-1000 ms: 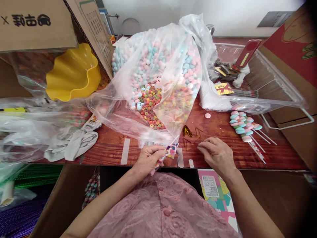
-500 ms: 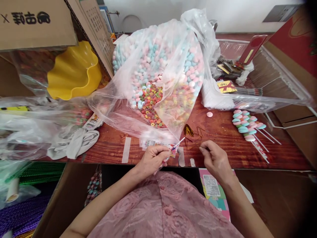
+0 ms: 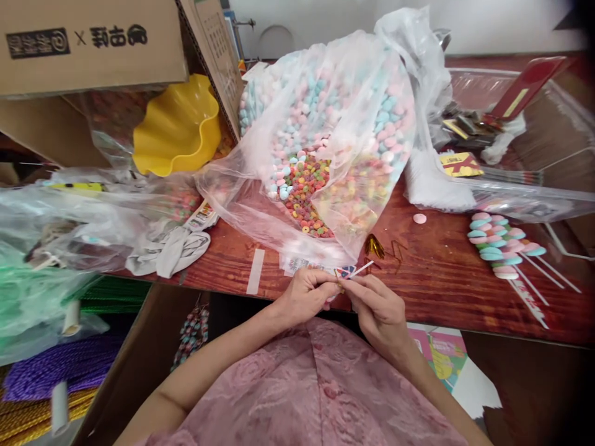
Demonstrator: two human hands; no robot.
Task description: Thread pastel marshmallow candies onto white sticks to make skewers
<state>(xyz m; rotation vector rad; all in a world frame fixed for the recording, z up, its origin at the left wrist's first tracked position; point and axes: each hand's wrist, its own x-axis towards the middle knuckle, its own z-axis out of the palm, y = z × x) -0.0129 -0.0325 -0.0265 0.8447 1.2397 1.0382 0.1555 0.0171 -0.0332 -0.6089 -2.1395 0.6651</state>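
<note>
In the head view, the left hand (image 3: 307, 293) and right hand (image 3: 379, 303) meet at the near edge of the table (image 3: 427, 279), over the lap. The left is nearly closed, thumb against forefinger, pinching the small wrapped piece (image 3: 344, 272); the right is half curled, its thumb and forefinger drawn together at the same spot, seemingly on a thin golden strip (image 3: 339, 284). The step in hand looks like working that strip around the neck of the wrapping. The next move seems to call for a steady left pinch and a small turn of the right fingertips, without crushing the sweets. The piece shows a colourful printed patch, a white stick (image 3: 363, 269) slanting out to the far right, and a little pink below, between the hands; the fingers hide the rest. More golden strips (image 3: 374, 246) lie just beyond the right hand. Farther right lies a cluster of pink and blue sweets on sticks (image 3: 499, 244), and on the far side a large clear bag of sweets (image 3: 334, 111).
</note>
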